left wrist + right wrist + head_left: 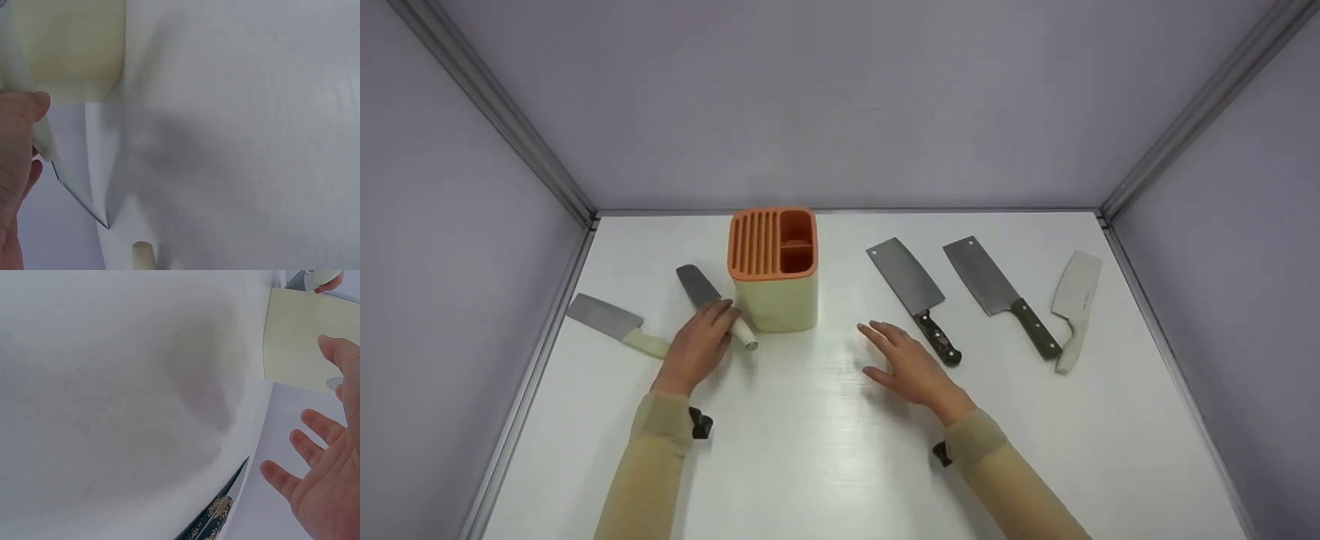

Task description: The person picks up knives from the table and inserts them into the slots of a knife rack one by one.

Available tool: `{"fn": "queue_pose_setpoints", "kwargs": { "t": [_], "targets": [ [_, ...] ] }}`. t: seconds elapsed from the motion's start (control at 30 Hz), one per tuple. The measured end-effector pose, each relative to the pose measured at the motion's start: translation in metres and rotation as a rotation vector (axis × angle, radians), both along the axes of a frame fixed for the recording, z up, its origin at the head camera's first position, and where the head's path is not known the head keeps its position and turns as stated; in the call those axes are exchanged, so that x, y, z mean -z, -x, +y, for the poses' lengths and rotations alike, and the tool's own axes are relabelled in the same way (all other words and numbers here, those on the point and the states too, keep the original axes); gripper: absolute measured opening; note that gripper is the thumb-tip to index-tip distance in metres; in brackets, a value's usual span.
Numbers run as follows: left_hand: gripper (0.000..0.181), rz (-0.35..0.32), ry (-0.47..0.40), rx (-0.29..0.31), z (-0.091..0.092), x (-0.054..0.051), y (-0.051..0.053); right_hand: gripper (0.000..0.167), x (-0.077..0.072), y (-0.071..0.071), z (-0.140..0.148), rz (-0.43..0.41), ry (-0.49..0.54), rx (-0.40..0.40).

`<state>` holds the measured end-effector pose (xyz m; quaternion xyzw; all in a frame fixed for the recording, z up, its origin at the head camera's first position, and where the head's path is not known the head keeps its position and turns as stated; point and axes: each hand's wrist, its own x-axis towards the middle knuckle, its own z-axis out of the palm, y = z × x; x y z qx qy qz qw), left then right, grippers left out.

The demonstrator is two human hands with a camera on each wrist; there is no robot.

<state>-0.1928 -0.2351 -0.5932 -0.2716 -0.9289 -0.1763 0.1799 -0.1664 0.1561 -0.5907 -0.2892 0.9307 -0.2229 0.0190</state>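
Observation:
My left hand (699, 346) grips the pale handle of a kitchen knife (697, 285), just left of the knife block. In the left wrist view, thumb and fingers wrap that handle (42, 135), and the blade slants down toward the table. The knife block (776, 300) has a cream body and an orange top with slots and two square openings. My right hand (911, 367) hovers over the table with its fingers spread, holding nothing. Nearest to it lies a cleaver (906, 274) with a dark, speckled handle, also partly visible in the right wrist view.
At the left lies a cleaver (604, 316) with a pale green handle. Toward the right are a cleaver (981, 274) with a dark riveted handle and a white knife (1078, 289), their handle ends close together. Grey walls (855, 105) enclose the white table (825, 450) at the back and sides.

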Motion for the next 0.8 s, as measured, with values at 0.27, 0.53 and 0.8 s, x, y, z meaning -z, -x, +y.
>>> {"fn": "queue_pose_setpoints", "kwargs": {
  "t": [0.27, 0.53, 0.8],
  "targets": [
    [0.046, 0.082, -0.039, -0.022, 0.001, -0.037, -0.008, 0.071, -0.012, 0.000, -0.003, 0.013, 0.016, 0.000],
    [0.043, 0.117, -0.123, -0.085, 0.002, -0.074, -0.014, 0.070, -0.027, 0.003, -0.006, 0.065, 0.073, -0.037],
    [0.029, 0.111, -0.238, -0.163, 0.005, -0.105, -0.018, 0.070, -0.043, 0.004, -0.008, 0.059, 0.139, -0.044]
  ]
}}
